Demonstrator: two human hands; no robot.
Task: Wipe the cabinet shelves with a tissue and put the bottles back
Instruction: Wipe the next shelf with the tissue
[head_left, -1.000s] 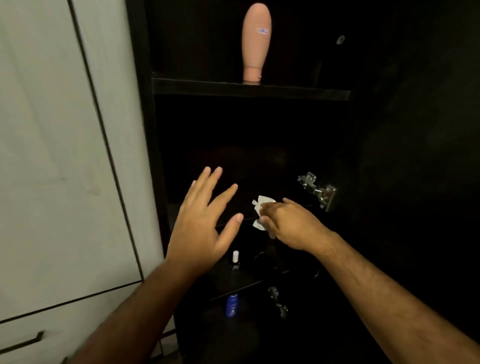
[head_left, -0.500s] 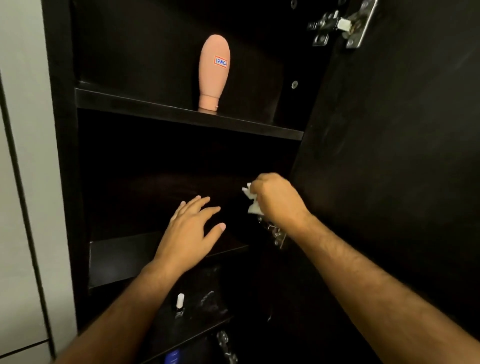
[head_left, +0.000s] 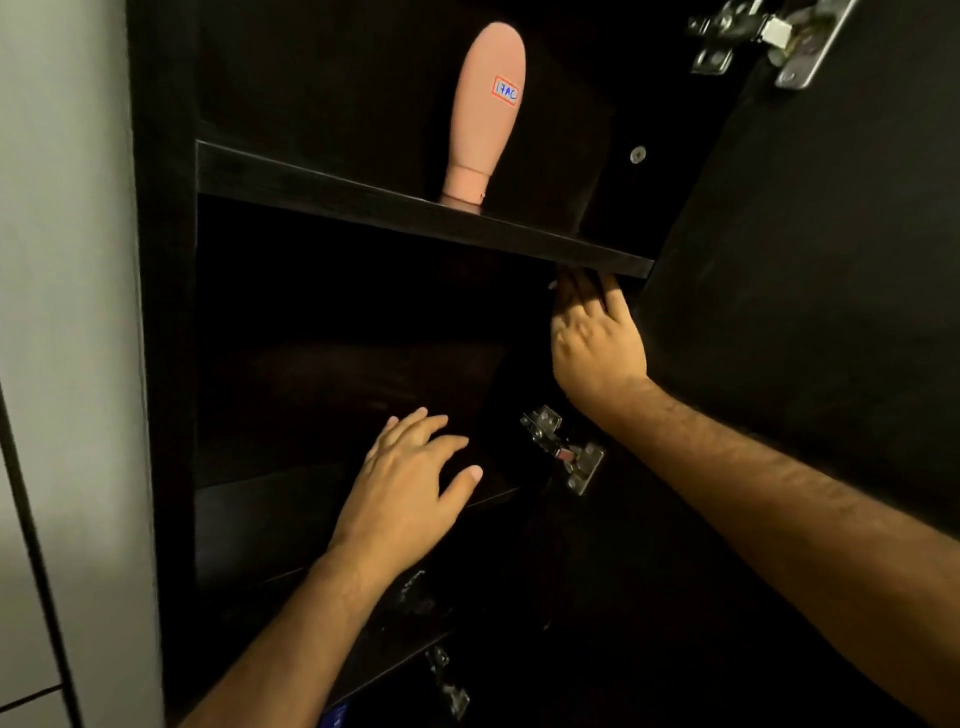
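The right hand (head_left: 597, 343) is raised just under the right end of the upper shelf (head_left: 415, 208), with its fingers (head_left: 615, 301) reaching up into the shadow below the shelf's underside. Whether the fingers are curled round anything cannot be told; only a tiny pale speck shows beside the fingertips, and the tissue itself cannot be made out. The open cabinet door (head_left: 805, 286) stands just to the right of this hand, and a metal hinge (head_left: 563, 449) is seen below it.

Lower and to the left, the left hand (head_left: 410, 488) is held with its fingers spread and relaxed, nothing gripped, over the front edge of the middle shelf (head_left: 260, 514). Whether the shelf is touched cannot be told.

Above the right hand and to its left, a pink bottle (head_left: 485, 109) stands upside down on its cap on the upper shelf, with a small red-bordered label near its top. Another hinge (head_left: 763, 36) is fixed at the door's top corner. Below the left forearm, a lower shelf (head_left: 405, 639) is dimly seen, with a small patch of blue (head_left: 335, 717) at the bottom edge.
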